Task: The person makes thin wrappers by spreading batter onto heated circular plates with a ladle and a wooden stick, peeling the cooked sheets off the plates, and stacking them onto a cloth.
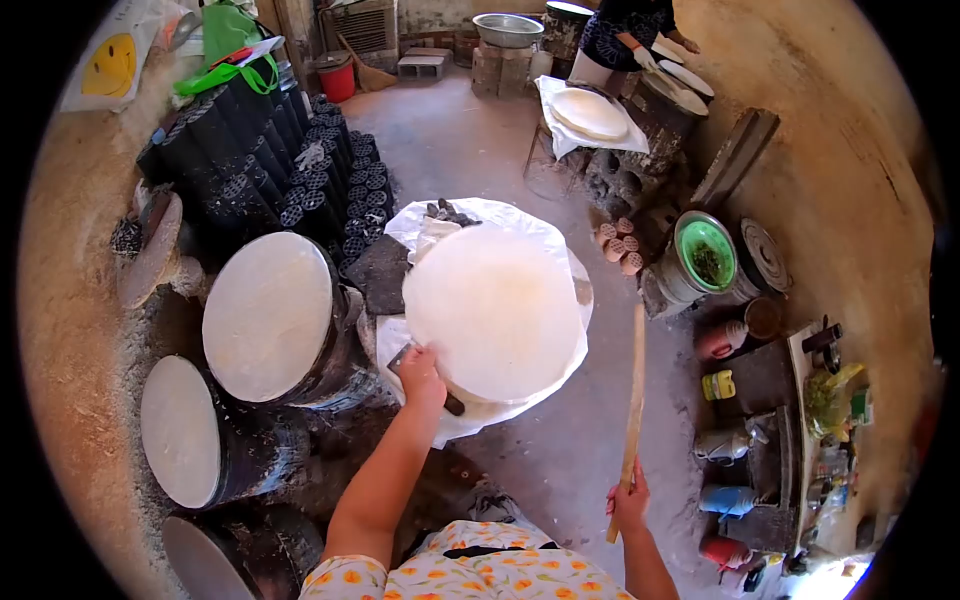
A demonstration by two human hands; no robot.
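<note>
My left hand (pixel 422 378) is closed at the lower left edge of a large round pale sheet (pixel 492 312), around a dark flat tool (pixel 453 403) whose ends show on both sides of the fist. The sheet lies over a white cloth (pixel 545 392) at the centre of the view. To the right and lower down, my right hand (pixel 629 500) is wrapped round the lower part of a long wooden stick (pixel 634 410), which points away from me and touches neither the sheet nor the cloth.
Round drum tops (pixel 268 317) stand at the left, below stacked black cylinders (pixel 290 170). A co-worker (pixel 625 40) stands at the back beside another pale round stack (pixel 590 113). At the right are a green basin (pixel 705 252) and a cluttered shelf (pixel 808 440).
</note>
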